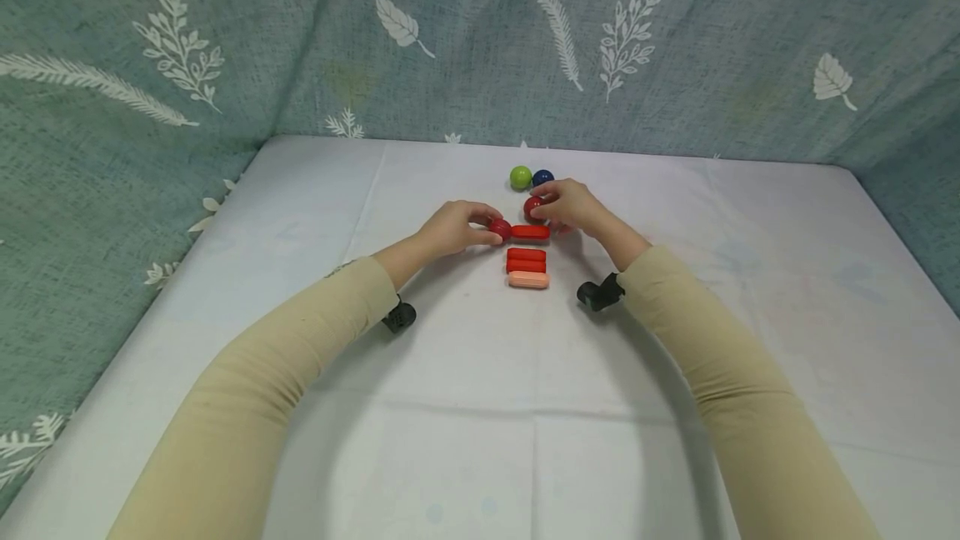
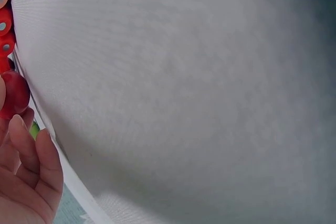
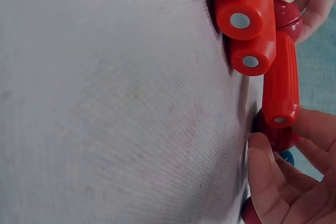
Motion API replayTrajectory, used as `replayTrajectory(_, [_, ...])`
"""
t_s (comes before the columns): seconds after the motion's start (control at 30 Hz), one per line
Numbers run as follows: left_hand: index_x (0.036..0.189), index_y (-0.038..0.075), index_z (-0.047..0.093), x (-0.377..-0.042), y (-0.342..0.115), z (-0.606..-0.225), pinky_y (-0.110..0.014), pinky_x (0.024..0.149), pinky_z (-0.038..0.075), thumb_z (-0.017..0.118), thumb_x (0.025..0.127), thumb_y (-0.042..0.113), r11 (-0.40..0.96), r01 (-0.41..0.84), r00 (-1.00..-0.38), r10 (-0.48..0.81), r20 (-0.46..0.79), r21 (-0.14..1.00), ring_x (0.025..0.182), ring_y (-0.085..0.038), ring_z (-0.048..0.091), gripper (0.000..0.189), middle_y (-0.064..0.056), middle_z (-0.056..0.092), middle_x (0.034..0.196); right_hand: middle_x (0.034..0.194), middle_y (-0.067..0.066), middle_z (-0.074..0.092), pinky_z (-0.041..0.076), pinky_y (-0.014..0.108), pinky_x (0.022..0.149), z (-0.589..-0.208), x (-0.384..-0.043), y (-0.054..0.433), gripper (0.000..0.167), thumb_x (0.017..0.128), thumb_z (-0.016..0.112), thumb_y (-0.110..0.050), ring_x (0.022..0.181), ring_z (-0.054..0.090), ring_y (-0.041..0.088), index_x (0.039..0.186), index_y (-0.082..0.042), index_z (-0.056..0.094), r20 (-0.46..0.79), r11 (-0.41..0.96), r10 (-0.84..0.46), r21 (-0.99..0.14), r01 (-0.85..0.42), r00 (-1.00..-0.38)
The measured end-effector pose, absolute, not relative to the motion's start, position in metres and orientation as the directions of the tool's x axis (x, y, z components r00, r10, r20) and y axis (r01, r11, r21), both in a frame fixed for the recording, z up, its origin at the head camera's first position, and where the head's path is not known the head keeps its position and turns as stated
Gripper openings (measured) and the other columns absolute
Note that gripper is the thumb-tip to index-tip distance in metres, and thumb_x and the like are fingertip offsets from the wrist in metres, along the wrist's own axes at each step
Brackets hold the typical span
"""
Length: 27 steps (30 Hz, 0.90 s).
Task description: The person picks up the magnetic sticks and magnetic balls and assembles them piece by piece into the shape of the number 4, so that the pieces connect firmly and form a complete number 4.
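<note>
My left hand [image 1: 455, 227] pinches a shiny red ball [image 1: 499, 229] between thumb and fingers. The ball sits against the left end of a red magnetic rod [image 1: 530, 232]; in the right wrist view a metal disc shows at the rod's other end. On the right, my right hand [image 1: 573, 205] holds a second red ball [image 1: 533, 208] with thumb and forefinger, just behind that rod. Beneath this hand, another red ball [image 3: 251, 212] is partly hidden. The left wrist view catches the left fingers [image 2: 48, 161] at its edge.
Nearer than the held rod lie two red rods [image 1: 527, 261] side by side and a peach rod [image 1: 528, 280]. Green [image 1: 521, 177] and blue [image 1: 543, 178] balls sit behind the right hand. Patterned cloth [image 1: 480, 40] hangs beyond the white table [image 1: 480, 373].
</note>
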<state>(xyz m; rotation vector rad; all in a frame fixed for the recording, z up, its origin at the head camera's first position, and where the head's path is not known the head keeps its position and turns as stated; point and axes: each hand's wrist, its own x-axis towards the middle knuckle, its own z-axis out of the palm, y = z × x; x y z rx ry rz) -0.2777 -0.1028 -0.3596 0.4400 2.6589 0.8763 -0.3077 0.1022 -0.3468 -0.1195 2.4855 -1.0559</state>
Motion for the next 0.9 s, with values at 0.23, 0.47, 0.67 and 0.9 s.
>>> replayTrajectory(0.23, [0.123, 0.015, 0.058, -0.279, -0.102, -0.36, -0.035, 0.098, 0.039, 0.067, 0.083, 0.028, 0.765, 0.202, -0.904, 0.386, -0.184, 0.612, 0.116, -0.02, 0.049, 0.043, -0.006, 0.061, 0.119, 0.122, 0.01, 0.053, 0.051, 0.026, 0.066, -0.346, -0.307, 0.102, 0.043, 0.09, 0.059, -0.02, 0.082, 0.051, 0.022, 0.131, -0.014, 0.049, -0.329, 0.717, -0.242, -0.694, 0.06, -0.913])
replayTrajectory(0.47, [0.123, 0.014, 0.058, -0.278, -0.102, -0.359, -0.035, 0.098, 0.039, 0.067, 0.083, 0.027, 0.761, 0.178, -0.908, 0.372, -0.195, 0.624, 0.116, -0.019, 0.049, 0.042, -0.006, 0.06, 0.12, 0.121, 0.011, 0.054, 0.053, 0.028, 0.067, -0.339, -0.304, 0.105, 0.044, 0.09, 0.058, -0.018, 0.081, 0.056, 0.024, 0.132, -0.012, 0.048, -0.281, 0.702, -0.262, -0.712, 0.018, -0.923])
replayTrajectory(0.67, [0.122, 0.014, 0.058, -0.278, -0.103, -0.359, -0.035, 0.097, 0.039, 0.068, 0.083, 0.027, 0.76, 0.198, -0.907, 0.382, -0.178, 0.619, 0.115, -0.019, 0.05, 0.043, -0.006, 0.061, 0.119, 0.121, 0.012, 0.056, 0.053, 0.028, 0.063, -0.328, -0.293, 0.116, 0.046, 0.09, 0.058, -0.019, 0.079, 0.06, 0.026, 0.133, -0.012, 0.047, -0.248, 0.702, -0.279, -0.712, -0.022, -0.928])
replayTrajectory(0.9, [0.122, 0.014, 0.058, -0.28, -0.103, -0.36, -0.035, 0.096, 0.039, 0.068, 0.083, 0.027, 0.761, 0.21, -0.907, 0.386, -0.168, 0.614, 0.114, -0.02, 0.05, 0.042, -0.006, 0.061, 0.118, 0.117, 0.014, 0.056, 0.053, 0.027, 0.061, -0.324, -0.276, 0.135, 0.044, 0.089, 0.06, -0.018, 0.076, 0.059, 0.024, 0.13, -0.009, 0.049, -0.238, 0.713, -0.279, -0.701, -0.034, -0.931])
